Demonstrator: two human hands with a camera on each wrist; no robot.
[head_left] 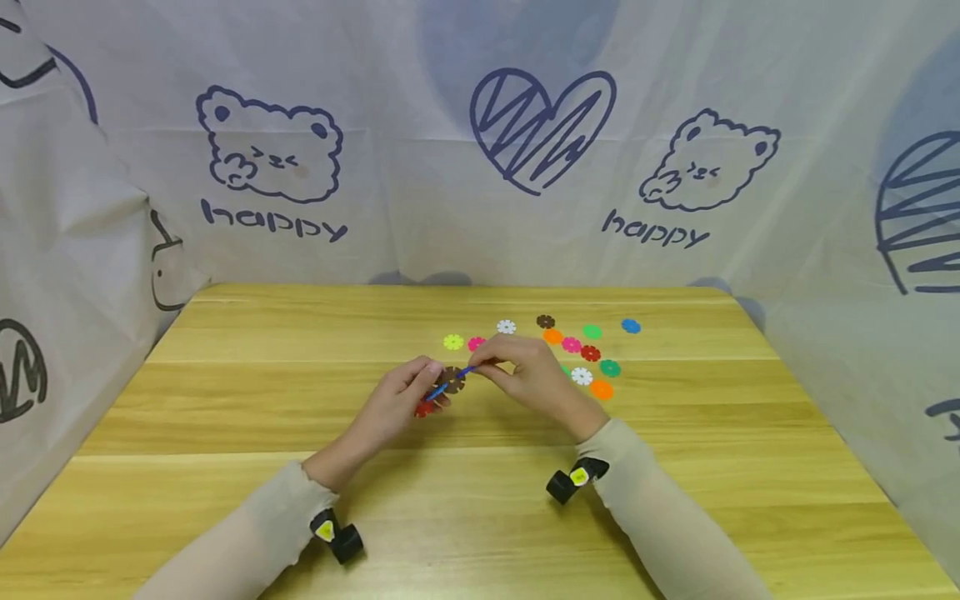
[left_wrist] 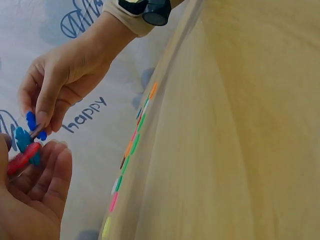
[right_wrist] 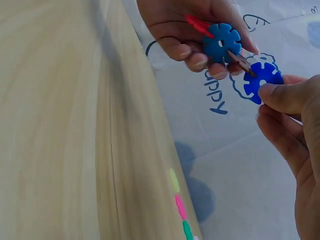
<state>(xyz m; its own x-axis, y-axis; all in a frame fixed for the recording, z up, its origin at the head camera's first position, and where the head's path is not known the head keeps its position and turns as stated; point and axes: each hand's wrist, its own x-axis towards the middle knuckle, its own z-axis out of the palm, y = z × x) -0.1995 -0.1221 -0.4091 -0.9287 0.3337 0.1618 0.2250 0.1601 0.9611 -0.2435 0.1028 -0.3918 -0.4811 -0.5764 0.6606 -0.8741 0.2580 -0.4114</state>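
Observation:
My left hand (head_left: 390, 398) grips a small joined set of notched plastic flower discs between thumb and fingers. In it are a red disc (head_left: 423, 409), a lighter blue disc (right_wrist: 218, 46) and a brown disc (head_left: 454, 381) seen edge-on in the right wrist view. Across from it, my right hand (head_left: 531, 367) pinches a dark blue disc (right_wrist: 260, 82) between thumb and fingertips. The dark blue disc meets the brown one's edge at an angle; how deep the notches sit together cannot be told. Both hands are raised over the table, close together.
Loose discs lie flat on the wooden table (head_left: 480, 517) beyond and right of the hands, among them a yellow disc (head_left: 453, 342), a white disc (head_left: 581, 377), an orange disc (head_left: 602, 389) and a blue disc (head_left: 631, 326). A printed cloth (head_left: 420, 208) hangs behind.

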